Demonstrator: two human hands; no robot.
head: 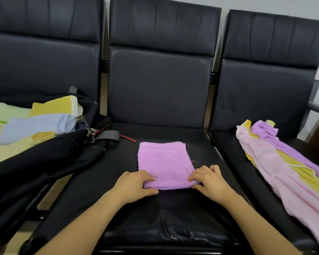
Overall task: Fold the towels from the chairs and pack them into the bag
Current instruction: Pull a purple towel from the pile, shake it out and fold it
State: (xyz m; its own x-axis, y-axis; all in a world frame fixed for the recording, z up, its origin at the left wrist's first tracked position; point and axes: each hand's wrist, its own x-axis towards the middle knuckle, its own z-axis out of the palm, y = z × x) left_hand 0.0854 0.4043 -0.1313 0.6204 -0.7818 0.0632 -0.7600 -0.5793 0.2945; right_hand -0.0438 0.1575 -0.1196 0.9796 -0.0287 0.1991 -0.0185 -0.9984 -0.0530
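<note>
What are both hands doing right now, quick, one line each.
Left hand: pinching the near left corner of the folded pink towel.
Right hand: pinching the towel's near right corner.

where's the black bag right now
In the head view the black bag lies on the left, across the left chair's seat, just left of the folded pink towel on the middle chair.

I see a plain pink-lilac folded towel on the black chair, yellow and pale blue towels by a black bag
</note>
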